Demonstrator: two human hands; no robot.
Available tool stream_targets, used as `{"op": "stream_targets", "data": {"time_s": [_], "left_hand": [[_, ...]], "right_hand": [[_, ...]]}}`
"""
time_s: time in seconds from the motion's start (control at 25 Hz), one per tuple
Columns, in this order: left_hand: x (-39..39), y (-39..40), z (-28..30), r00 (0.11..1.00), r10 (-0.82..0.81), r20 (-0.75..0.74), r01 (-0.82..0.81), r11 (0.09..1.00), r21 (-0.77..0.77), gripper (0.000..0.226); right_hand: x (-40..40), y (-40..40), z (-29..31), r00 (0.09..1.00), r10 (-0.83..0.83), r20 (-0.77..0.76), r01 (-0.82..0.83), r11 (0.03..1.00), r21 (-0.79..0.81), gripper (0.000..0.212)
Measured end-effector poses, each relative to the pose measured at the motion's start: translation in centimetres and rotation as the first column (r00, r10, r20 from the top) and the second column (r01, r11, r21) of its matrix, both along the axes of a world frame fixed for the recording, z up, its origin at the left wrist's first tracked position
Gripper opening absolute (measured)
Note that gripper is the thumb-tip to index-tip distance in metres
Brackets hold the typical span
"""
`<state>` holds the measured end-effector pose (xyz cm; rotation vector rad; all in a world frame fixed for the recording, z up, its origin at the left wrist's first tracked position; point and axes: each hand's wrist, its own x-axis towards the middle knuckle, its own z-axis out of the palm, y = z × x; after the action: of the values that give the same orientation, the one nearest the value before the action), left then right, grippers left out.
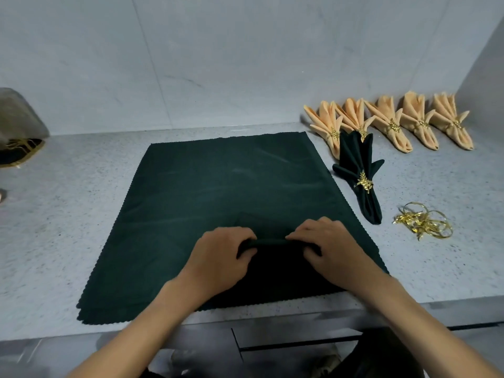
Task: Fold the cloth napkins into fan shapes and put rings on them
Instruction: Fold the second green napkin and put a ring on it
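Dark green napkin [226,192] was laid flat on the speckled counter [68,227]. A raised pleat [271,242] near its front edge was pinched by the left hand [221,257] and right hand [331,246], fingers curled over, thumbs under. Beyond the right fingers, a finished green fan [360,178] was seen, ringed in gold. Loose gold rings [424,223] were piled further right. Five peach fans [392,121] were lined up behind, each ringed. No container contents could be made out.
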<state>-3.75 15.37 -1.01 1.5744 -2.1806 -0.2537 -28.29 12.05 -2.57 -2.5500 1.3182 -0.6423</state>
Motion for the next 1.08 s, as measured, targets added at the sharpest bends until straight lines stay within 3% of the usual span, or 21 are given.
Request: {"op": "stream_targets", "data": {"time_s": [0.12,0.24,0.4,0.52,0.76,0.84,0.92,0.96,1.0,1.08], "left_hand": [[1.0,-3.0,0.5,0.948,0.158,-0.275,-0.083,0.960,0.267,0.002],[1.1,-5.0,-0.2,0.867,0.313,-0.387,-0.169,0.917,0.363,0.011],[1.2,-5.6,-0.3,0.932,0.242,-0.269,-0.162,0.943,0.290,0.027],[1.3,-5.7,-0.4,0.966,0.176,-0.188,-0.126,0.960,0.251,0.023],[1.8,-7.1,0.3,0.987,0.077,-0.144,-0.037,0.964,0.264,0.015],[1.4,-7.0,0.8,0.998,0.024,0.050,-0.028,0.996,0.084,0.022],[0.2,-6.7,1.2,0.920,-0.107,0.378,0.212,0.945,-0.248,0.023],[-0.6,-6.2,1.3,0.854,-0.186,0.485,0.363,0.882,-0.300,0.017],[-1.3,-5.5,1.2,0.810,-0.253,0.529,0.441,0.857,-0.265,0.015],[-1.6,-4.5,1.1,0.818,-0.306,0.486,0.404,0.909,-0.107,0.036]], "right_hand": [[-0.9,-1.0,0.6,0.973,-0.062,0.220,0.021,0.983,0.185,0.030],[-0.6,-1.3,0.4,0.951,-0.133,0.281,0.090,0.983,0.160,0.018],[-0.4,-1.3,-1.2,0.972,-0.183,0.148,0.192,0.980,-0.052,0.015],[-0.8,-0.9,-2.2,0.985,-0.163,0.056,0.171,0.958,-0.230,0.020],[-0.8,-0.1,-2.5,0.987,-0.147,-0.062,0.116,0.926,-0.360,0.032],[-0.7,0.0,-2.3,0.986,-0.148,-0.083,0.108,0.924,-0.367,0.032],[-0.7,-0.1,-2.1,0.983,-0.150,-0.105,0.099,0.918,-0.384,0.032],[-0.7,-0.2,-2.1,0.982,-0.152,-0.113,0.097,0.916,-0.390,0.032],[-0.7,-0.2,-2.1,0.981,-0.156,-0.116,0.099,0.915,-0.390,0.032],[-0.7,-0.2,-2.3,0.982,-0.162,-0.098,0.114,0.917,-0.382,0.033]]}}
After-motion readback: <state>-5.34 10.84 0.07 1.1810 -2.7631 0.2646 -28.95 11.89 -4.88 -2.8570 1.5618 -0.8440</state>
